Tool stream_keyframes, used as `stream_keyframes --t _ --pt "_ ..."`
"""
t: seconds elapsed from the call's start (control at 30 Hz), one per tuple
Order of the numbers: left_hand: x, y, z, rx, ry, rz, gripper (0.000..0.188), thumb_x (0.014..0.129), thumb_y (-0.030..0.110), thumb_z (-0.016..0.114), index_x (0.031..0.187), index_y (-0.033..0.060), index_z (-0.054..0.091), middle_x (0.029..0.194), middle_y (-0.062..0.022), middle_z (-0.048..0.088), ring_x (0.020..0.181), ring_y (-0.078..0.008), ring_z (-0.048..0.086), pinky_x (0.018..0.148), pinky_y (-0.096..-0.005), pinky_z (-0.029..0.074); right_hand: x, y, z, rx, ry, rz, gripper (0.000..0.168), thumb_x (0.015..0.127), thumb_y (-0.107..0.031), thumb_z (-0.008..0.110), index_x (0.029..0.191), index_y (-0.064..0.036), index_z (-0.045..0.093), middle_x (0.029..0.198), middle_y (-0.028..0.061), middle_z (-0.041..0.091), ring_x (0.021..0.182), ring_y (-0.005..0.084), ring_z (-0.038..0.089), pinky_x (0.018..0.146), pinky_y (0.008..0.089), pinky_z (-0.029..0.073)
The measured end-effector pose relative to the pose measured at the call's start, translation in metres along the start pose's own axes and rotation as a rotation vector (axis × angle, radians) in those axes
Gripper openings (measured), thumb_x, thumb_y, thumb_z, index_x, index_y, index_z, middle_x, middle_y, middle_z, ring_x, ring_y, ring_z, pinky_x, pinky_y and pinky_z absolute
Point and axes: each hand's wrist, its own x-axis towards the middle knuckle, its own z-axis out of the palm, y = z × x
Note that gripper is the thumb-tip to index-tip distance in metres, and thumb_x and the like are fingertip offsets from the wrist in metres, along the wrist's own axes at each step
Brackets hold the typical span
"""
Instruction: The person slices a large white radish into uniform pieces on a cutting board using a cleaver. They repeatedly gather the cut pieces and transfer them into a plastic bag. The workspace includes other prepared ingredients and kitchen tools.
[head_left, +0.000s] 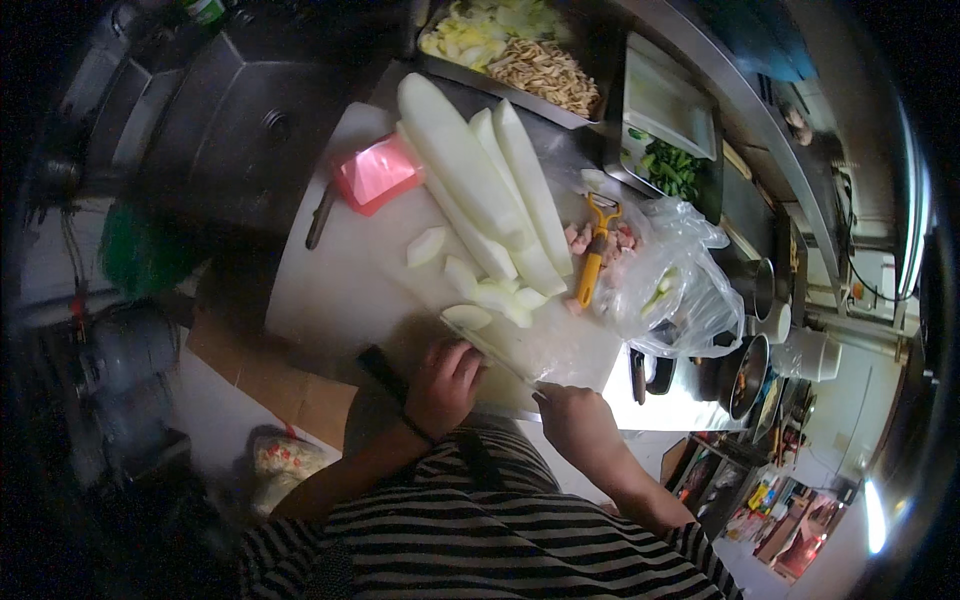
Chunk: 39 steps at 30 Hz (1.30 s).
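Note:
A kitchen knife (491, 351) is gripped at its handle by my right hand (576, 421), its blade slanting across the white cutting board (341, 274). Close beside the blade, my left hand (446, 382) rests with curled fingers; whatever lies beneath them is hidden. Just past the blade lies a pale gourd slice (466, 316). More cut gourd pieces (495, 296) are scattered beyond it, with a single slice (426, 246) to their left. Long peeled gourd lengths, likely winter melon (457, 157), are stacked at the board's far side.
A yellow peeler (596, 259) lies by raw meat pieces (577, 238) and a clear plastic bag (675, 277). A red packet (377, 174) and a second knife (321, 217) sit at left. Behind are a tray (517, 90) of cut vegetables and a sink (247, 127).

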Motion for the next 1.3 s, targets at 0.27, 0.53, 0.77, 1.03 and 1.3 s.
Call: stream_keyframes --t 0.27,0.53,0.77,1.03,1.3 --pt "-0.003 0.001 -0.001 0.055 -0.032 0.030 0.020 0.084 0.016 0.061 0.099 0.0028 0.061 0.102 -0.0128 0.056 0.091 -0.0303 0.053 0.079 -0.0405 0.044 0.053 0.008 0.049 0.037 0.120 -0.168 0.011 0.083 -0.012 0.056 0.090 -0.006 0.063 0.071 0.0193 0.063 0.065 0.0378 0.062 0.060 0.0454 0.051" --pt "-0.013 -0.006 0.006 0.036 -0.001 -0.009 0.019 0.086 0.019 0.061 0.098 0.0038 0.061 0.101 -0.0117 0.057 0.094 -0.0282 0.052 0.079 -0.0413 0.042 0.010 -0.008 -0.007 -0.111 -0.017 -0.082 0.011 0.083 -0.012 0.056 0.090 -0.005 0.061 0.070 0.0203 0.062 0.065 0.0374 0.063 0.060 0.0454 0.052" --pt "-0.014 -0.006 0.013 0.041 0.105 0.052 0.022 0.086 0.020 0.062 0.101 0.0033 0.061 0.106 -0.0100 0.058 0.102 -0.0257 0.052 0.083 -0.0423 0.041 0.064 0.008 0.038 0.001 0.066 -0.236 0.011 0.085 -0.014 0.056 0.089 -0.005 0.062 0.072 0.0216 0.062 0.066 0.0391 0.062 0.061 0.0468 0.051" --pt "-0.036 -0.011 0.038 -0.089 0.107 -0.117 0.025 0.083 0.017 0.066 0.105 0.0064 0.060 0.114 -0.0128 0.056 0.105 -0.0289 0.052 0.087 -0.0448 0.042 0.031 -0.007 -0.002 -0.122 -0.117 -0.082 0.012 0.082 -0.012 0.057 0.090 -0.005 0.062 0.073 0.0207 0.062 0.067 0.0400 0.061 0.064 0.0479 0.050" --pt "-0.031 -0.014 0.028 -0.081 0.161 -0.049 0.027 0.082 0.015 0.066 0.106 0.0059 0.058 0.113 -0.0143 0.055 0.105 -0.0324 0.052 0.088 -0.0456 0.043 0.069 0.002 0.023 0.085 0.041 -0.252 0.009 0.083 -0.012 0.057 0.086 -0.004 0.062 0.073 0.0221 0.061 0.069 0.0402 0.061 0.062 0.0464 0.050"
